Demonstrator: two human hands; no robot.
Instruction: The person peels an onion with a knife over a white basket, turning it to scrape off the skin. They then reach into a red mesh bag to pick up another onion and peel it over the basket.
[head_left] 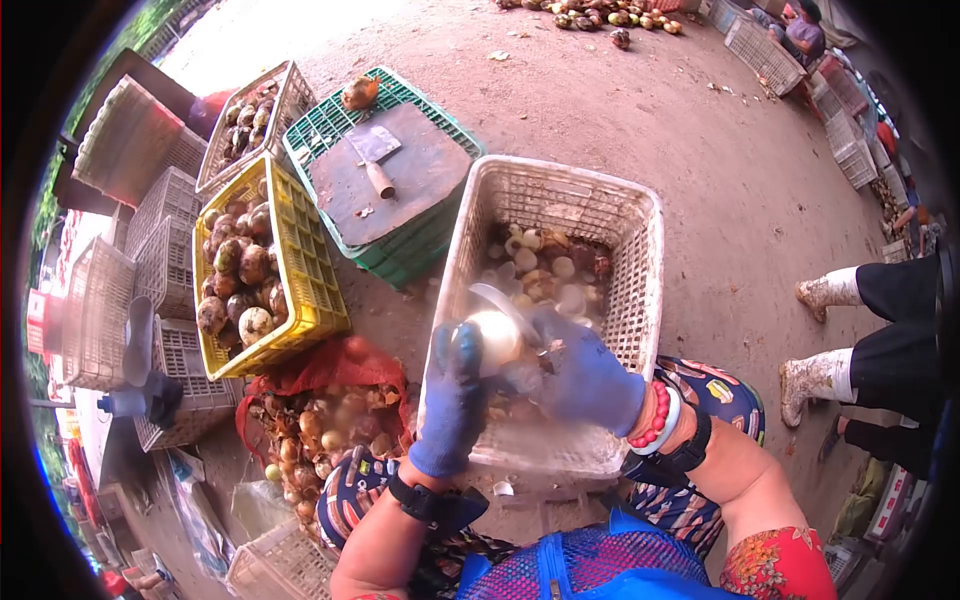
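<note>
My left hand [450, 390], in a blue glove, is closed round the left side of a pale, peeled onion [498, 338] over a white plastic crate [650, 270]. My right hand [585, 378], gloved alike, is closed at the onion's right side; I cannot make out what it grips. A curved pale strip [497, 297] arches over the top of the onion, by the right fingers. Below the hands, the crate holds pale pieces and brown peelings [545, 265], blurred near the gloves.
A cleaver [375, 150] lies on a dark board [415, 180] on a green crate. Left of it stands a yellow crate [325, 270] of brown bulbs; a red mesh bag [300, 378] of onions sits nearer. Another person's muddy boots [815, 380] are at the right.
</note>
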